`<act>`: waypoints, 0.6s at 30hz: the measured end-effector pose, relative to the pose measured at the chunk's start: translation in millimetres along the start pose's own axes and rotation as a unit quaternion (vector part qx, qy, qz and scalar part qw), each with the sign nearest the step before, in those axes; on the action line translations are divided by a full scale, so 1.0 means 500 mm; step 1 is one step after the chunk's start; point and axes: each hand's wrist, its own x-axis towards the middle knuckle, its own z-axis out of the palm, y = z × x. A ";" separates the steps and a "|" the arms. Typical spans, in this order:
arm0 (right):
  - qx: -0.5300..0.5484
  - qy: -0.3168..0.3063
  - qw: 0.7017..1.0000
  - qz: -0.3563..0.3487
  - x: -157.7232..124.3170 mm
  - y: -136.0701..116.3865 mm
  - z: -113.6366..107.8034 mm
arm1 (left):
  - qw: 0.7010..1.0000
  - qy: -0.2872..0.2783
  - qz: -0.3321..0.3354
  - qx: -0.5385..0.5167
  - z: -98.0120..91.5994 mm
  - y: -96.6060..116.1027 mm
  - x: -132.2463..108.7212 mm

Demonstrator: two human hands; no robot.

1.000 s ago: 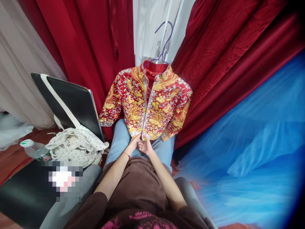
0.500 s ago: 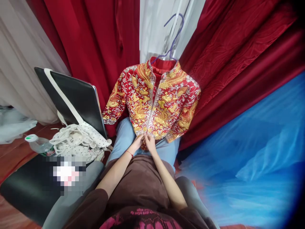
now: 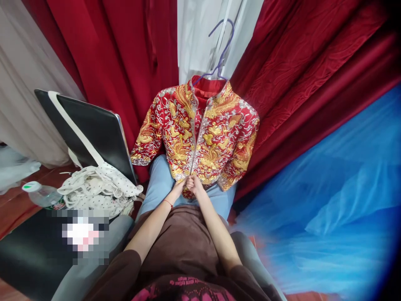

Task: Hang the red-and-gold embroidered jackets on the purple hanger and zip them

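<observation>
A red jacket (image 3: 216, 138) with gold and silver embroidery hangs upright on a purple hanger (image 3: 223, 54), its lower part resting over my knees. Its front edges meet near the hem and spread apart towards the collar. My left hand (image 3: 179, 187) is closed on the jacket's front at the hem. Right beside it, my right hand (image 3: 194, 184) is curled with its fingers pressed together at the same spot. Whatever small part the fingertips pinch is hidden.
On the left, a black chair (image 3: 90, 129) carries a white dotted cloth bag (image 3: 97, 188) and a plastic bottle (image 3: 44, 195). Red curtains (image 3: 125, 50) hang behind the jacket. Blue tulle (image 3: 332, 209) spreads on the right.
The view has shifted slightly, so most things appear a little further left. The fingers of my right hand have curled in more tightly at the hem.
</observation>
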 end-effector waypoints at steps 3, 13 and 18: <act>0.003 0.013 1.000 0.023 0.013 -0.003 0.021 | 1.000 0.010 0.009 0.008 -0.008 0.007 0.004; -0.011 0.108 0.994 -0.028 0.030 -0.005 0.044 | 0.999 0.000 0.041 0.014 -0.004 0.007 0.012; -0.036 0.130 0.990 -0.050 0.043 0.000 0.039 | 0.998 0.016 0.056 0.027 -0.002 0.013 0.007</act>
